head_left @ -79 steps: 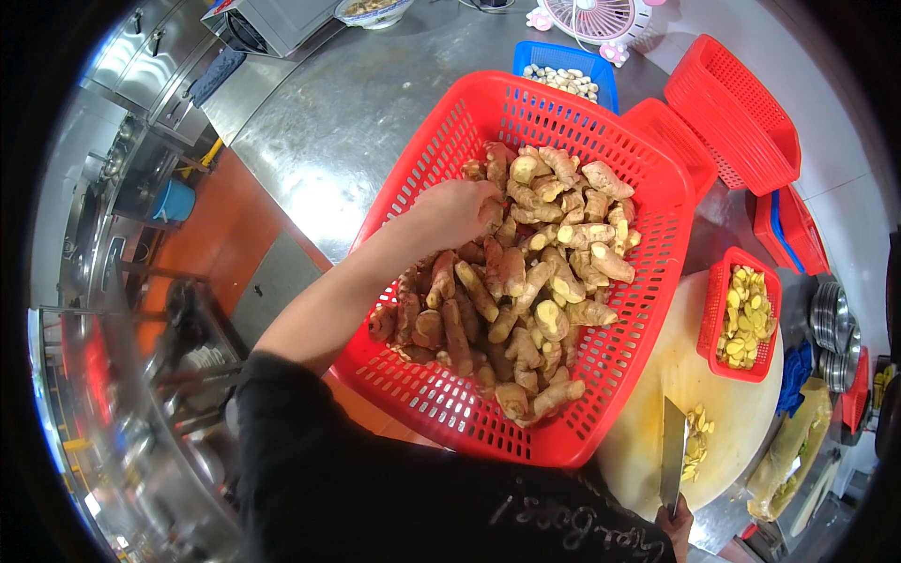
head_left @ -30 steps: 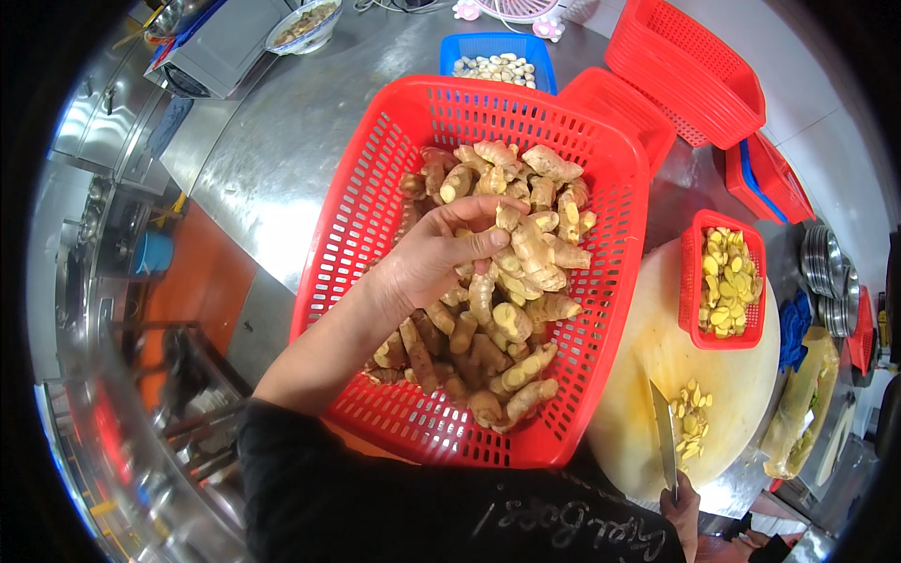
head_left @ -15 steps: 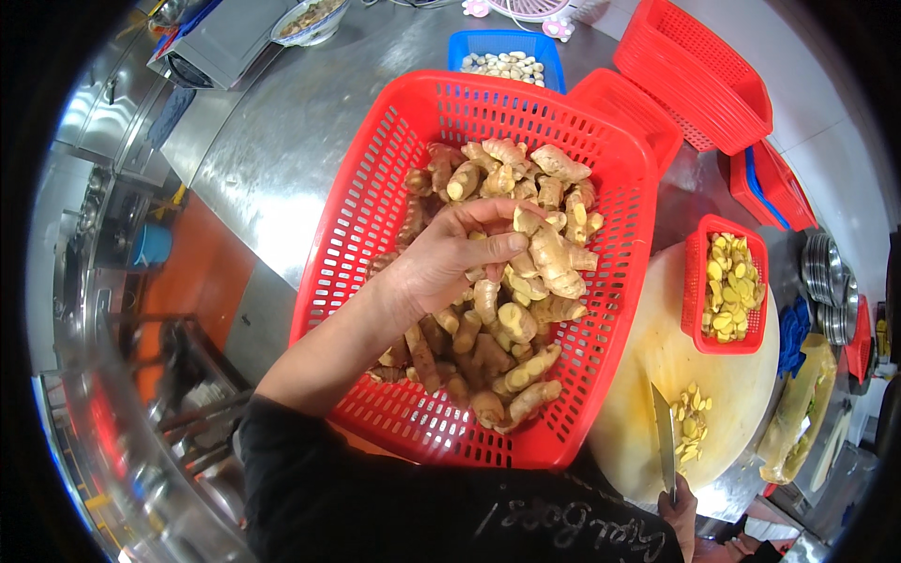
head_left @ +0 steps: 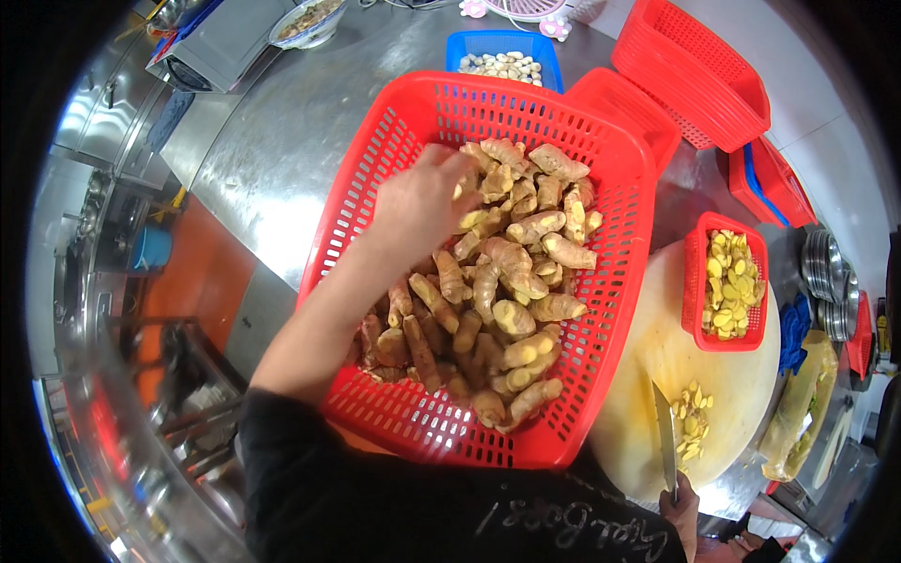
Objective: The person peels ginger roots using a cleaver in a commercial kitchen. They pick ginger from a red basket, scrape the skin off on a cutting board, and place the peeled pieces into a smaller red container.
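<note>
In the head view, the left hand (head_left: 424, 199) has moved away from the middle of the pile, where half a second earlier it held up a piece of ginger, and now reaches toward the far left of the large red basket (head_left: 615, 272). The hand is blurred by motion; its fingers point down and right at the ginger (head_left: 511, 267), and whether they are clamped on a piece or apart cannot be told. The knobbly, pale brown pile fills the middle of the basket, most of it to the right of those fingers and on the near side.

At the near right, the right hand (head_left: 682, 511) has its fingers wrapped around the handle of a knife (head_left: 666, 436), the blade pointing away over a round chopping board (head_left: 737, 399). Ginger slices (head_left: 692, 418) lie on the board just right of the blade, apart from the fingers. Farther off on the board stands a small red basket (head_left: 693, 291) of yellow slices. Beyond the large basket, a blue basket (head_left: 555, 77) of small white pieces sits on the metal worktop (head_left: 282, 122).
</note>
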A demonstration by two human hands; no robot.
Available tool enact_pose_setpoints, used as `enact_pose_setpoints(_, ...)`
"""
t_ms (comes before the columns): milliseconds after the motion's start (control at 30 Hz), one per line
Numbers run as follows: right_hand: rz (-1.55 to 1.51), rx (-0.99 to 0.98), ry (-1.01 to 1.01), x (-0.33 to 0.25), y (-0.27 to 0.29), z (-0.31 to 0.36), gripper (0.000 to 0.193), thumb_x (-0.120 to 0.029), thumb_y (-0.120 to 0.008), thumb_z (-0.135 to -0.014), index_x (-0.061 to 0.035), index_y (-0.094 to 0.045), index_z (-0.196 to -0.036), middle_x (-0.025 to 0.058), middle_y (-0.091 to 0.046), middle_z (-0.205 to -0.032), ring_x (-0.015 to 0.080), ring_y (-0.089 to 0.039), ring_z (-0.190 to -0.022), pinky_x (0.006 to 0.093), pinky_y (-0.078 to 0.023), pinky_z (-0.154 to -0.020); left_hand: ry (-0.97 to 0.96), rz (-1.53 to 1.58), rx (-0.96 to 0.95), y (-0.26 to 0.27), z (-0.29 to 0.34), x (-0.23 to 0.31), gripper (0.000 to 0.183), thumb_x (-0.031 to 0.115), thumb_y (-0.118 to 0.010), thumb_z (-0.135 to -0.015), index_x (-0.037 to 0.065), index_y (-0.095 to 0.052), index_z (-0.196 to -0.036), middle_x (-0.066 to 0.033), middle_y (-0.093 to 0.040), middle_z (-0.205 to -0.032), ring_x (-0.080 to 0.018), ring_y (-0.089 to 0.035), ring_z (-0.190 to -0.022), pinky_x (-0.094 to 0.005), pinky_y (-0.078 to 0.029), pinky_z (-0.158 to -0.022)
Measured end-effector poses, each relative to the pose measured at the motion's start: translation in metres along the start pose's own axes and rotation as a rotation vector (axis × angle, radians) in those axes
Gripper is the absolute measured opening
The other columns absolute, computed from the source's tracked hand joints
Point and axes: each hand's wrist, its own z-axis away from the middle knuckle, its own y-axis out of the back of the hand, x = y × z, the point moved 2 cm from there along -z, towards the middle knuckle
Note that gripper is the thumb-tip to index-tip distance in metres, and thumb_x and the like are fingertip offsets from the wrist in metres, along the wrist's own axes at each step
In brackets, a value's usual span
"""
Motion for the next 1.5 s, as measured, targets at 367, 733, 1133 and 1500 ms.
enact_pose_setpoints(367,-0.054,-0.016,-0.086,0.001,0.002,0.000,0.040,0.005,-0.048,-0.078,0.0023,-0.053,-0.118,-0.0004,-0.056,-0.075,0.0047,-0.044,-0.061,0.0193,-0.035,-0.053,0.509,1.184,-0.271,-0.025,-0.027,-0.035,0.033,0.028,-0.058,-0.086,0.008,-0.056,-0.112,-0.0088,-0.061,-0.085,-0.0147,-0.056,-0.063,-0.0294,-0.045,-0.054)
enact_pose_setpoints(733,-0.129,-0.017,0.120,0.017,-0.001,-0.007,0.044,0.008,-0.043,-0.076,0.0023,-0.052,-0.119,0.0061,-0.060,-0.097,0.0116,-0.053,-0.088,0.0226,-0.041,-0.077,0.184,0.542,-0.040,-0.013,-0.017,-0.039,0.043,0.030,-0.058,-0.086,0.011,-0.051,-0.124,-0.0127,-0.058,-0.110,-0.0200,-0.058,-0.079,-0.0318,-0.047,-0.072)
enact_pose_setpoints(1133,-0.104,0.004,0.037,0.002,-0.002,-0.003,0.040,0.006,-0.047,-0.078,0.0012,-0.053,-0.117,-0.0015,-0.052,-0.067,0.0042,-0.042,-0.057,0.0206,-0.032,-0.050,0.003,-0.272,-0.501,-0.041,-0.015,-0.013,0.042,0.027,-0.071,-0.074,0.010,-0.059,-0.111,-0.0160,-0.061,-0.100,-0.0304,-0.062,-0.092,-0.0402,-0.051,-0.073)
enact_pose_setpoints(1500,0.011,-0.021,-0.020,0.001,0.000,-0.003,0.042,0.006,-0.047,-0.079,0.0021,-0.051,-0.120,-0.0009,-0.057,-0.071,0.0038,-0.046,-0.057,0.0196,-0.035,-0.050,0.216,1.055,-0.400,0.003,-0.006,-0.028,0.038,0.032,-0.057,-0.090,0.003,-0.051,-0.115,-0.0032,-0.064,-0.088,-0.0111,-0.059,-0.079,-0.0260,-0.047,-0.070)
